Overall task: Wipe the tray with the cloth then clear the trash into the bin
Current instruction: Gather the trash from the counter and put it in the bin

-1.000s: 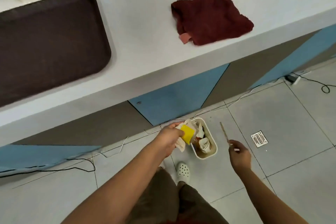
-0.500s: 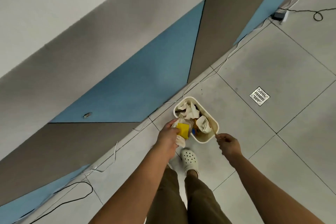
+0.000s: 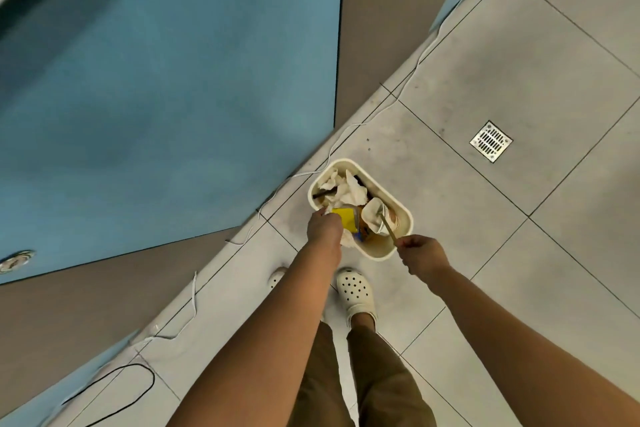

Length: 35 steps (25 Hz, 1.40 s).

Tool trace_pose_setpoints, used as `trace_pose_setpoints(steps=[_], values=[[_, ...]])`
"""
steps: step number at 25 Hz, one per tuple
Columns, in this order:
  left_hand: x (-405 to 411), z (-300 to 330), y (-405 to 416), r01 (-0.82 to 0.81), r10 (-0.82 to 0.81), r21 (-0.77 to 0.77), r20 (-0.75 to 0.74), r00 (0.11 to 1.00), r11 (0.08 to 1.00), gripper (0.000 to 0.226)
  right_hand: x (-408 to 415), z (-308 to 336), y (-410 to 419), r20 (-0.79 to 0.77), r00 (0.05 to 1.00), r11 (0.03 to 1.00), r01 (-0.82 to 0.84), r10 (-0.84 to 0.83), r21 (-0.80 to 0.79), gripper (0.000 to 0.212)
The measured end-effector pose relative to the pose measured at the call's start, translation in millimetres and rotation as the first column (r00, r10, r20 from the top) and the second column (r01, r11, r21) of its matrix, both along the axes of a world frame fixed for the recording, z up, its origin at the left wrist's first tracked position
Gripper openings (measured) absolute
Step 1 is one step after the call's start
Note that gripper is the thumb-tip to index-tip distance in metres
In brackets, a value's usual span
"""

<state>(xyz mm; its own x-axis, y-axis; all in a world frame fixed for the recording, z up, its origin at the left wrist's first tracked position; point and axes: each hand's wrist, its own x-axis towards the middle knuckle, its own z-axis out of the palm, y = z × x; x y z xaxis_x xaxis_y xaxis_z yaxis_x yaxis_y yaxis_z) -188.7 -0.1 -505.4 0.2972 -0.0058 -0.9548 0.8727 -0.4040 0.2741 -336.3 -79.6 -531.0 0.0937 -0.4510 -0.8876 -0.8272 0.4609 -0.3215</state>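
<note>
Gripping a yellow wrapper [image 3: 344, 218] and what looks like crumpled tissue, the left hand [image 3: 323, 229] hovers at the bin [image 3: 401, 210] rim; the right hand [image 3: 420, 255] pinches a stick [image 3: 388, 229] angled into the trash-filled bin on the floor [image 3: 519, 62].

No readable text, label or number on any surface in view.

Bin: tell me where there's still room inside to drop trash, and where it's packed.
The bin is crowded at its far end with crumpled tissue. The middle holds a paper cup. The left hand holds a yellow wrapper at the near-left rim. The freest patch is the near corner below the cup, beside the right hand's stick.
</note>
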Motion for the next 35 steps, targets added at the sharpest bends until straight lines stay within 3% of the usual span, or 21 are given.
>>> trace_pose_setpoints(steps=[3,5,8,11,14,18,24,31,35], values=[[4,-4,-11,-0.054,0.027,-0.149,-0.177,0.984,0.987,0.037,16,-6,-8,0.069,0.996,0.999,-0.048,0.050,-0.023,0.026],[6,-1,-4,-0.020,-0.019,-0.169,-0.227,0.974,0.985,0.041,20,-6,-14,0.081,0.991,0.993,-0.102,0.107,-0.065,0.034],[2,3,19,0.140,-0.148,-0.056,-0.174,0.974,0.989,0.037,11,-1,-10,0.080,0.986,0.988,-0.140,0.145,-0.063,0.030],[3,12,35,0.143,-0.140,0.018,-0.129,0.982,0.990,0.033,0,8,3,0.062,0.981,0.981,-0.181,0.185,-0.075,0.022],[8,32,39,0.125,-0.128,-0.034,-0.082,0.988,0.992,0.033,-2,21,16,0.121,0.976,0.981,-0.171,0.182,-0.093,0.020],[7,92,43,0.156,-0.153,-0.123,0.036,0.988,0.980,0.022,11,73,33,0.307,0.934,0.966,-0.113,0.184,-0.235,0.019],[-8,248,60,0.215,-0.147,-0.256,0.260,0.954,0.942,0.015,35,213,52,0.608,0.698,0.905,-0.139,0.378,-0.402,0.021],[3,429,99,0.249,0.001,-0.362,0.570,0.822,0.898,0.017,91,382,63,0.725,0.422,0.823,-0.098,0.544,-0.560,0.030],[36,496,136,0.151,0.171,-0.406,0.654,0.737,0.901,0.017,137,449,86,0.710,0.245,0.748,-0.133,0.660,-0.650,0.028]])
